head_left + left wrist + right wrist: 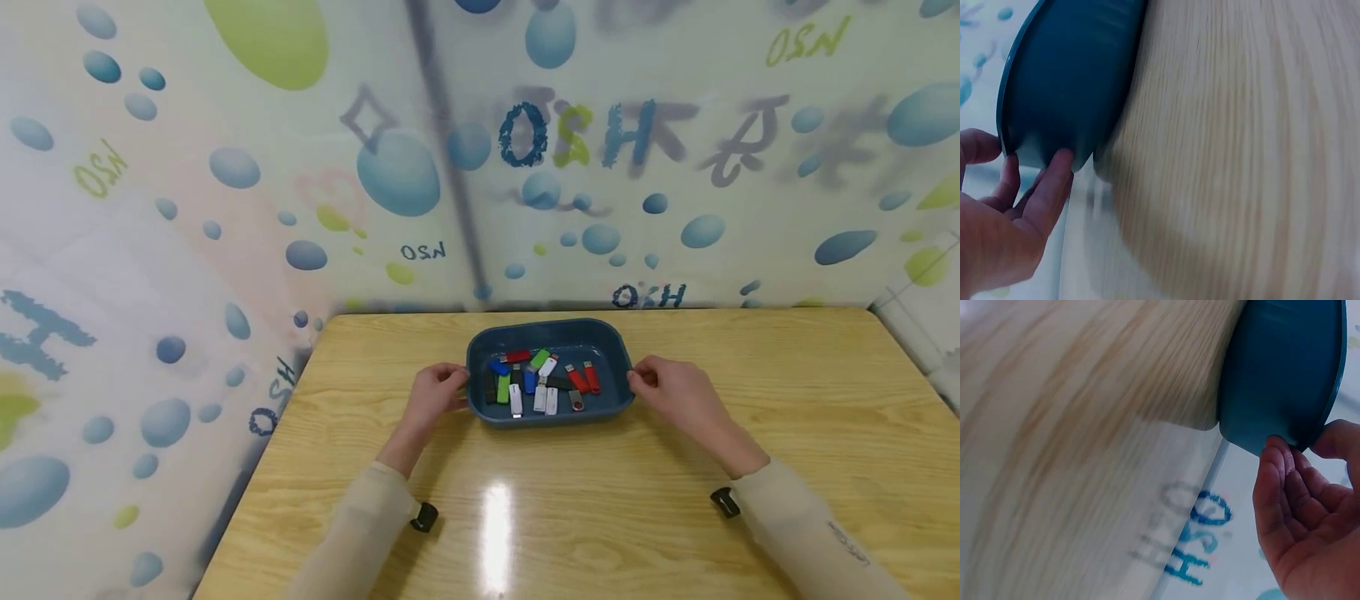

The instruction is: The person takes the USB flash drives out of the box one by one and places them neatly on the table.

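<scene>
A dark blue plastic tray [600, 421] with rounded corners is at the far middle of the wooden table. In it lie several USB flash drives, among them a green one [503, 389], a white one [516, 400] and a red one [592, 378]. My left hand [435, 392] pinches the tray's left end, thumb at the rim and fingers against the outer wall [1066, 81]. At the opposite end my right hand [678, 393] grips in the same way, with its fingertips [1275, 445] on the outside wall.
The light wooden table [600, 508] ends at a patterned wall covering [480, 208] close behind the tray. Another patterned wall [172, 400] runs along the left edge. A dark wrist device [424, 517] sits at the left sleeve, another [725, 502] at the right.
</scene>
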Demonstrator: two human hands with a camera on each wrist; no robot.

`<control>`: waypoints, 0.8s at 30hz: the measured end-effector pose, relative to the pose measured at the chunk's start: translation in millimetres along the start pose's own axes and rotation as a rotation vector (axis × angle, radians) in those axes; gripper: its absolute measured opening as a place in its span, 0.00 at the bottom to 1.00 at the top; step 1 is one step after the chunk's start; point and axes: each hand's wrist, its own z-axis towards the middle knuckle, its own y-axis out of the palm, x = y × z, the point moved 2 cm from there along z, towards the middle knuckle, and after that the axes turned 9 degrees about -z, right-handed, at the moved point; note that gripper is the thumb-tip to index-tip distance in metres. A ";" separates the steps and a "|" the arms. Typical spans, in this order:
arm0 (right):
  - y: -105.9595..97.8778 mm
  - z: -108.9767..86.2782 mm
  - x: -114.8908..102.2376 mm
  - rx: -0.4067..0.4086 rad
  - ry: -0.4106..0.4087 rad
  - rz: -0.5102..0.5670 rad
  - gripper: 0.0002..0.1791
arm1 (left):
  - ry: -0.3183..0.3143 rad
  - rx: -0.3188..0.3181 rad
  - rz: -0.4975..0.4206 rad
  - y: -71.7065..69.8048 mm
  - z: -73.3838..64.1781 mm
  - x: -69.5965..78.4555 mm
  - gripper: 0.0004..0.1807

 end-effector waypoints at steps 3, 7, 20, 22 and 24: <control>-4.7 -4.9 9.7 0.005 0.011 -0.019 0.14 | -0.011 -0.026 -0.013 14.9 -2.0 -0.2 0.14; -10.8 -11.1 21.8 0.019 0.024 -0.042 0.14 | -0.018 -0.065 -0.021 32.7 -4.4 -0.4 0.15; -21.8 -24.0 43.4 0.041 0.042 -0.048 0.13 | 0.004 -0.092 -0.027 63.4 -1.6 -4.8 0.14; -22.6 -24.2 44.7 0.032 0.052 -0.049 0.14 | 0.002 -0.094 -0.030 64.7 -0.4 -4.8 0.13; -23.6 -24.3 45.7 0.035 0.061 -0.049 0.15 | 0.001 -0.096 -0.031 65.4 1.0 -5.4 0.12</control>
